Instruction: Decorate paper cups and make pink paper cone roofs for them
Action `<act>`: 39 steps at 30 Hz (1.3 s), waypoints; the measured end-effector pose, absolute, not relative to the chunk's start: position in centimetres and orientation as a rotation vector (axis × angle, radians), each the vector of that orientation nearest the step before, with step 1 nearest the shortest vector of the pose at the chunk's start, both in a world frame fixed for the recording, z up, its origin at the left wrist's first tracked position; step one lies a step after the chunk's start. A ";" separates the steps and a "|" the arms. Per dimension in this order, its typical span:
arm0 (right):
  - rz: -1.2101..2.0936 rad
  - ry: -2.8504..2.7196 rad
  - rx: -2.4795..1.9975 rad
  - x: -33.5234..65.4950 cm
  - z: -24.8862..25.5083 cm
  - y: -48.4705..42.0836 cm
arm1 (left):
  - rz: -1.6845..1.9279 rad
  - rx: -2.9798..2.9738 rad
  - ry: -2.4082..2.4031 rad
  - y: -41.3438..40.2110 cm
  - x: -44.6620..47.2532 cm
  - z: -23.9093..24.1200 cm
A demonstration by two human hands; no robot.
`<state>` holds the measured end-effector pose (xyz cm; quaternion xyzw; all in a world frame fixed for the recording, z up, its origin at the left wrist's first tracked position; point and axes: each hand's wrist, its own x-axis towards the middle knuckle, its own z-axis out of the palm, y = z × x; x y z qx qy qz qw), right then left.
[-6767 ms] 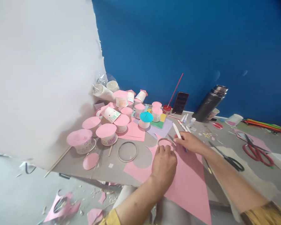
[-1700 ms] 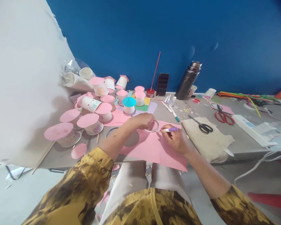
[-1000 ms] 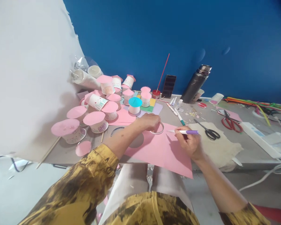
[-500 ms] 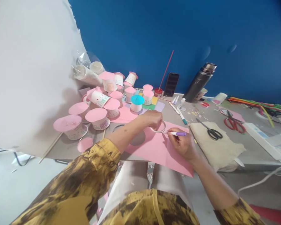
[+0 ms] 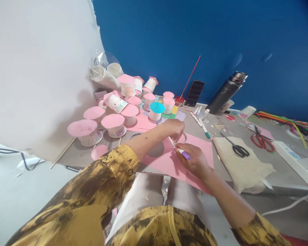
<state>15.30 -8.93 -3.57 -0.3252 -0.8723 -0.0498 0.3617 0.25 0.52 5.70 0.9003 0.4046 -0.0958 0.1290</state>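
In the head view, my left hand [image 5: 176, 129] is closed on a pale ring [image 5: 185, 138], pressing it down on a pink paper sheet [image 5: 204, 147]. Part of the ring is covered by my fingers. My right hand [image 5: 193, 160] grips a marker [image 5: 184, 153] with a white barrel and a purple end. The marker's tip sits at the near-left side of the ring, close to my left fingers. A round hole [image 5: 156, 149] cut in the sheet shows the grey table left of the ring.
Several paper cups with pink paper discs [image 5: 113, 121] crowd the left, one with a blue disc [image 5: 157, 107]. Black scissors [image 5: 240, 150] lie on a beige cloth [image 5: 246, 171], near red-handled scissors [image 5: 263, 142]. A dark flask [image 5: 228, 92] and a phone [image 5: 195, 93] lean at the back.
My right hand has brought the marker left, from beside the ring to its near-left edge. My left hand stays on the ring. The whole view has shifted slightly.
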 end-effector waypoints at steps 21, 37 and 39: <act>-0.734 -2.390 -0.995 11.7 -4.1 -6.9 | -0.215 2.612 1.185 1.7 0.4 4.2; -0.038 -2.170 -1.185 16.9 -1.5 -10.6 | -0.234 2.627 1.156 1.2 0.0 4.7; -0.038 -2.077 -1.272 18.4 -1.0 -10.5 | -0.251 2.620 1.158 1.3 0.0 4.7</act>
